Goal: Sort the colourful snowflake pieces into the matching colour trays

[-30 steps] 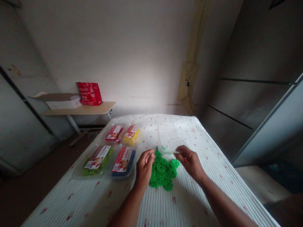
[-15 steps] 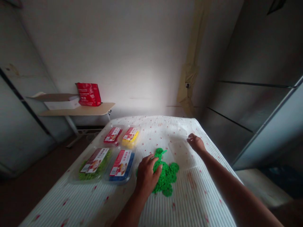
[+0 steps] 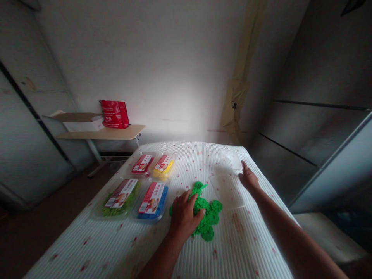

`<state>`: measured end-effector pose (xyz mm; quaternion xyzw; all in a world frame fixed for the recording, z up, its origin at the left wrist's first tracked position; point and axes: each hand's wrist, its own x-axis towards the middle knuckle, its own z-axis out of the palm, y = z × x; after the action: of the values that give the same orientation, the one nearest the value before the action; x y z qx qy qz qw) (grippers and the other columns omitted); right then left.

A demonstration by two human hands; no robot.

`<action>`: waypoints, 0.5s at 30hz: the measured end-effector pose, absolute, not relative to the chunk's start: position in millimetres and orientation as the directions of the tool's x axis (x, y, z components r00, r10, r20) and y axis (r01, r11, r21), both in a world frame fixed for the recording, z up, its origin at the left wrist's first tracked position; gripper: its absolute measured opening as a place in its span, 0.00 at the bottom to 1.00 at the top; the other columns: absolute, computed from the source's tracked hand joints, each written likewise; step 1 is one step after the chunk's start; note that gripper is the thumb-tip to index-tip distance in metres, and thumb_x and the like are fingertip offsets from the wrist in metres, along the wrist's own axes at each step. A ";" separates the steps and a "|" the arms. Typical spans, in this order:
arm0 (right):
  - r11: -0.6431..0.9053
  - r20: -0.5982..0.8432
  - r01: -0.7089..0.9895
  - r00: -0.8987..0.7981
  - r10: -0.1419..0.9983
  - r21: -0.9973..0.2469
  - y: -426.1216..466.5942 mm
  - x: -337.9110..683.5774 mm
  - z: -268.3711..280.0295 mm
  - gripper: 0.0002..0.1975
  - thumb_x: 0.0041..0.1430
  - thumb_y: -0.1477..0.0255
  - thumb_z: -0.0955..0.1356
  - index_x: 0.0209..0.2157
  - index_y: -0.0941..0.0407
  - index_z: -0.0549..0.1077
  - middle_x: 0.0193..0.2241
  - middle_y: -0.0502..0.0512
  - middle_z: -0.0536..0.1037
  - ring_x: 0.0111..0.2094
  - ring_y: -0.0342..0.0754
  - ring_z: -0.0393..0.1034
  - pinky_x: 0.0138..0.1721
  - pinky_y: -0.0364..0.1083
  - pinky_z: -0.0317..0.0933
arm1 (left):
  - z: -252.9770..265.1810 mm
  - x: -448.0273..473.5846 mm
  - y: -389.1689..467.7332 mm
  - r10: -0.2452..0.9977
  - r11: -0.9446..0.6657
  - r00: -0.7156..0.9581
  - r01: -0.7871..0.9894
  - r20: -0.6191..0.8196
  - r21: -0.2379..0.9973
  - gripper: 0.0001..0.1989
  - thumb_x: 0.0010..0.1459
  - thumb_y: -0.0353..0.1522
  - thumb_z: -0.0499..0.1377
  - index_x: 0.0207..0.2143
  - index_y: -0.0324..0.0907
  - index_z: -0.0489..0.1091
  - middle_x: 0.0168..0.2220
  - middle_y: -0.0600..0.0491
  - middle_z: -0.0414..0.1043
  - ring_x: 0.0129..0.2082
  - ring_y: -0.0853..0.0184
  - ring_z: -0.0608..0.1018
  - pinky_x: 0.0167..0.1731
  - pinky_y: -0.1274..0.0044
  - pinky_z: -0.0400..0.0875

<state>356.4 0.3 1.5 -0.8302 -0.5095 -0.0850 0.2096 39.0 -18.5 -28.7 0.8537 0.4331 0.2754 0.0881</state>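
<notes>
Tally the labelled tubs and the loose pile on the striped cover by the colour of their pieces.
Red tub: 1
Yellow tub: 1
Yellow-green tub: 1
Blue tub: 1
Bright green pile, partly hidden by the left hand: 1
Total: 5 (4 tubs, 1 pile)

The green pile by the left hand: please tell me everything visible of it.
The green pile is a loose, uneven heap of thin, round, bright pieces that look like plastic. It lies uncontained on the white ribbed cover, some pieces jutting out. The left hand covers part of its left side, seemingly touching it.
</notes>
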 end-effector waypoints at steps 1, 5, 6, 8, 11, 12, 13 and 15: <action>-0.400 0.379 0.883 0.468 0.799 -0.247 -5.8 350.9 3.4 0.25 0.55 0.77 0.59 0.56 0.62 0.60 0.43 0.65 0.74 0.39 0.52 0.71 0.35 0.47 0.62 | -27.2 38.8 -18.7 0.790 -0.607 0.473 0.695 0.391 0.386 0.24 0.52 0.38 0.57 0.52 0.41 0.66 0.55 0.42 0.64 0.55 0.53 0.66 0.54 0.57 0.59; -0.198 0.425 0.966 0.250 0.870 -0.164 -38.1 315.1 -0.6 0.21 0.59 0.66 0.60 0.51 0.61 0.67 0.44 0.65 0.74 0.43 0.55 0.69 0.41 0.50 0.63 | -22.3 40.5 -21.2 0.792 -0.605 0.494 0.709 0.359 0.361 0.25 0.54 0.42 0.55 0.53 0.43 0.65 0.57 0.43 0.62 0.57 0.53 0.63 0.55 0.57 0.56; -0.141 0.398 0.980 0.187 0.898 -0.142 -46.3 304.8 -3.7 0.23 0.58 0.62 0.62 0.52 0.59 0.66 0.46 0.65 0.73 0.45 0.56 0.68 0.42 0.51 0.63 | -21.8 41.5 -22.5 0.793 -0.606 0.506 0.713 0.340 0.352 0.26 0.54 0.43 0.55 0.54 0.44 0.64 0.58 0.44 0.61 0.58 0.53 0.62 0.55 0.57 0.55; -0.097 0.313 0.989 0.127 0.941 -0.111 -60.4 287.4 -9.8 0.27 0.54 0.57 0.65 0.53 0.56 0.66 0.52 0.66 0.68 0.49 0.59 0.65 0.43 0.55 0.62 | -21.4 43.0 -25.5 0.793 -0.608 0.533 0.722 0.294 0.331 0.28 0.53 0.46 0.56 0.55 0.47 0.63 0.60 0.45 0.58 0.59 0.50 0.60 0.56 0.54 0.53; -0.089 0.206 0.993 0.103 0.973 -0.079 -74.3 275.9 -14.6 0.27 0.52 0.56 0.66 0.52 0.53 0.67 0.55 0.64 0.65 0.53 0.62 0.60 0.43 0.58 0.62 | -20.6 43.1 -29.6 0.789 -0.615 0.572 0.725 0.225 0.311 0.30 0.51 0.49 0.56 0.56 0.52 0.62 0.62 0.47 0.55 0.60 0.48 0.58 0.55 0.51 0.49; -0.085 0.191 0.994 0.097 0.977 -0.072 -77.6 276.1 -14.9 0.26 0.52 0.57 0.66 0.52 0.53 0.68 0.55 0.63 0.66 0.54 0.62 0.59 0.44 0.59 0.62 | -20.0 42.4 -30.4 0.785 -0.619 0.584 0.722 0.208 0.310 0.30 0.51 0.49 0.56 0.56 0.53 0.62 0.62 0.48 0.55 0.60 0.48 0.58 0.55 0.50 0.48; -0.079 0.186 0.995 0.090 0.978 -0.066 -80.7 277.6 -15.0 0.26 0.52 0.59 0.66 0.52 0.53 0.68 0.55 0.63 0.66 0.54 0.61 0.59 0.44 0.59 0.62 | -19.1 41.5 -30.8 0.780 -0.624 0.595 0.717 0.194 0.310 0.30 0.51 0.49 0.56 0.56 0.54 0.62 0.62 0.48 0.54 0.60 0.48 0.58 0.55 0.50 0.47; -0.056 0.184 0.997 0.065 0.981 -0.051 -87.7 282.2 -15.7 0.25 0.52 0.63 0.66 0.52 0.54 0.68 0.55 0.63 0.66 0.54 0.60 0.59 0.45 0.58 0.62 | -16.9 39.5 -30.8 0.769 -0.636 0.613 0.705 0.180 0.314 0.29 0.51 0.50 0.56 0.55 0.55 0.62 0.62 0.50 0.54 0.60 0.48 0.57 0.55 0.50 0.47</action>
<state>282.2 -87.7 -15.7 -0.7250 -0.6821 -0.0497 0.0817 39.5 -30.8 -16.9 0.8917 0.4133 0.1502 0.1067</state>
